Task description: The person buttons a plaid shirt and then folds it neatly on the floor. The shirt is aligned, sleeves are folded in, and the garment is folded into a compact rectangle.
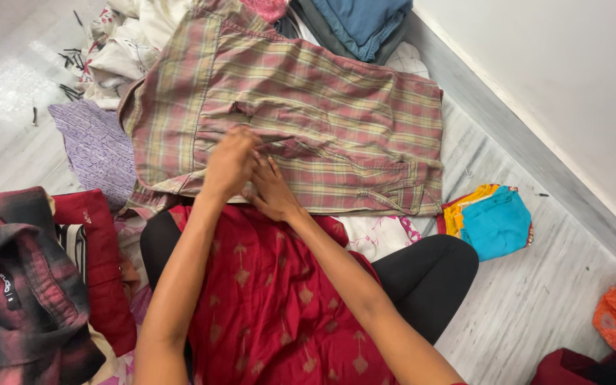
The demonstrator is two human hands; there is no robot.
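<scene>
The plaid shirt (pixel 301 114) lies spread out flat on the floor (pixel 536 299), right in front of the person's knees, with its pink, green and tan squares facing up. Both hands meet at the near middle of it. The left hand (pixel 231 162) is curled, and its fingers seem to pinch a small fold of the cloth. The right hand (pixel 272 191) lies just beside it, touching it, with fingers stretched out and pressing the cloth down. This looks like the smoothing or fastening step, when the shirt is made flat and neat along its front. Next, the hands likely need to stay gentle and pull the cloth straight, so no bumps are left. A purple cloth (pixel 98 146) peeks out from under the shirt's left side. A red and black plaid cloth (pixel 19 285) sits in a heap near the left arm. A folded blue and yellow cloth (pixel 493 221) rests on the floor to the right, and blue folded clothes (pixel 358 21) lie past the shirt's far edge.
</scene>
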